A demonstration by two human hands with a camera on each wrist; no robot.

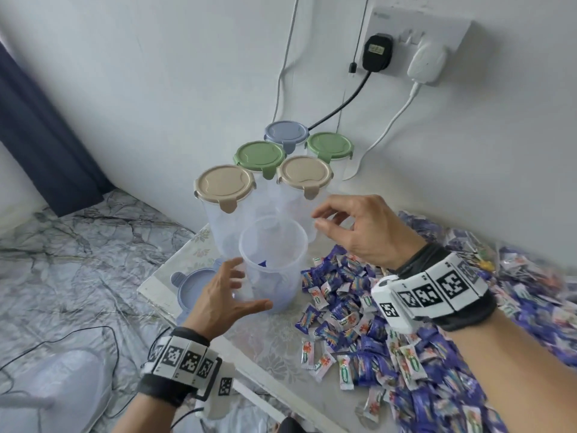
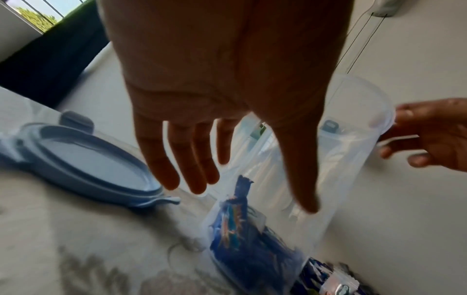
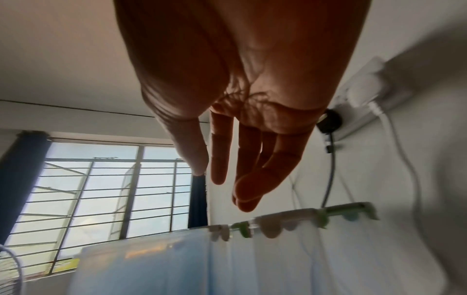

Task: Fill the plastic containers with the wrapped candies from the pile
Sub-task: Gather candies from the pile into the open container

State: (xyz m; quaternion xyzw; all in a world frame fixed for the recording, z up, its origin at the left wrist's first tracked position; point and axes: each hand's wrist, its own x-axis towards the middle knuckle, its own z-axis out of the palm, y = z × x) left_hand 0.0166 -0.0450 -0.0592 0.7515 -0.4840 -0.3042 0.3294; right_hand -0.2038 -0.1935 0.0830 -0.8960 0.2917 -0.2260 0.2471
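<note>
On the small table, our left hand (image 1: 226, 295) spreads wide beside the open, nearly empty container (image 1: 271, 264), our empty right hand (image 1: 359, 232) hovers loosely curled above the candy pile (image 1: 390, 339), and a careless nudge could tip it.

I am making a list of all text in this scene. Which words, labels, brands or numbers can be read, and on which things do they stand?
No text can be read.
Candy wrappers: coloured printing, too small and blurred.
Black plug: pale label, illegible.
Wall socket plate: small mark, illegible.
Wrist bands: black-and-white coded squares, no letters.
Container lids: no print seen.
</note>
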